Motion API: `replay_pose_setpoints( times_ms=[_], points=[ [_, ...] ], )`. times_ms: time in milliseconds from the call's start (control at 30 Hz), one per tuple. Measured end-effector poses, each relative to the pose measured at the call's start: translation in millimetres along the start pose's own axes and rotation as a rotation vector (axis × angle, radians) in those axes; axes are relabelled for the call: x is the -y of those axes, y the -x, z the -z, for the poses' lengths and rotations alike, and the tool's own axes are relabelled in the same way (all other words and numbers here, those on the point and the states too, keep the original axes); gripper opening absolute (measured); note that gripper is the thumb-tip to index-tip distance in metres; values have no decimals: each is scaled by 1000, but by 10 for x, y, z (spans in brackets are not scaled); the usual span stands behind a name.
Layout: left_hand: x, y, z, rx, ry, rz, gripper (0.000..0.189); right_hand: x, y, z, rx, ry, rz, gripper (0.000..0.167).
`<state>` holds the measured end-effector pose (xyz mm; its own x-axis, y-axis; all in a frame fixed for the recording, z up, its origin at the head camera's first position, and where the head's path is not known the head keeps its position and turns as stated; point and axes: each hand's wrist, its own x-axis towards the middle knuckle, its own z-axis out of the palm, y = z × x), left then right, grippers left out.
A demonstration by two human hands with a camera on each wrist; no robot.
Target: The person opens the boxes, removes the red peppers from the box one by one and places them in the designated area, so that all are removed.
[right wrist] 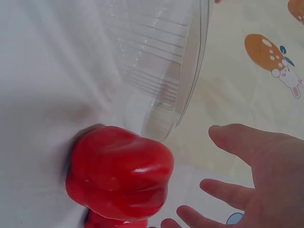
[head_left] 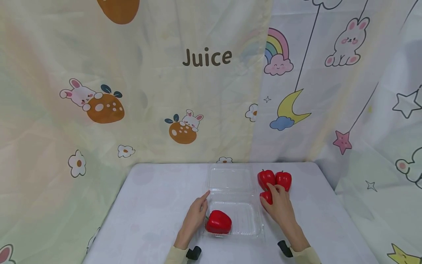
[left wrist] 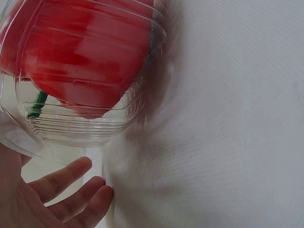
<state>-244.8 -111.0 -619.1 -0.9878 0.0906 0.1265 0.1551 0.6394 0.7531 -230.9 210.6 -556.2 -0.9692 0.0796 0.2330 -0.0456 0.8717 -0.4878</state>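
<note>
A clear plastic clamshell container point(head_left: 245, 218) lies unfolded on the table, its lid point(head_left: 230, 178) toward the back. One red bell pepper point(head_left: 218, 223) with a green stem lies in the base's front left corner. My left hand point(head_left: 194, 214) is at the container's left side, fingers loosely extended, index fingertip by the hinge; the left wrist view hides part of that hand behind the plastic. My right hand point(head_left: 281, 206) reaches over the nearest loose red bell pepper point(head_left: 265, 197), fingers spread. In the right wrist view, a gap shows between these fingers and the pepper point(right wrist: 121, 171).
Two more red bell peppers point(head_left: 265, 178) point(head_left: 284, 180) sit just behind my right hand, right of the lid. A white cloth covers the table point(head_left: 158, 205). Printed curtains point(head_left: 148, 91) hang behind it and at the sides.
</note>
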Motion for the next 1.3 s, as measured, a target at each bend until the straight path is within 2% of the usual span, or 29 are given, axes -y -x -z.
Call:
replay_pose_setpoints(
  times_ms=[167,533,1000,1300],
  points=[
    [-9,2,1,-4,-9,-3,44,17,10,-13,-19,-17,11,80],
    [-17,5,4,3,-2,1,44,58,-6,13,32,-11,-13,81],
    [-5,-4,0,-4,-14,2,43,114,-17,-2,25,-39,-5,80],
    [-3,-26,-12,-9,-46,6,43,205,-27,16,59,-62,-11,77]
  ],
)
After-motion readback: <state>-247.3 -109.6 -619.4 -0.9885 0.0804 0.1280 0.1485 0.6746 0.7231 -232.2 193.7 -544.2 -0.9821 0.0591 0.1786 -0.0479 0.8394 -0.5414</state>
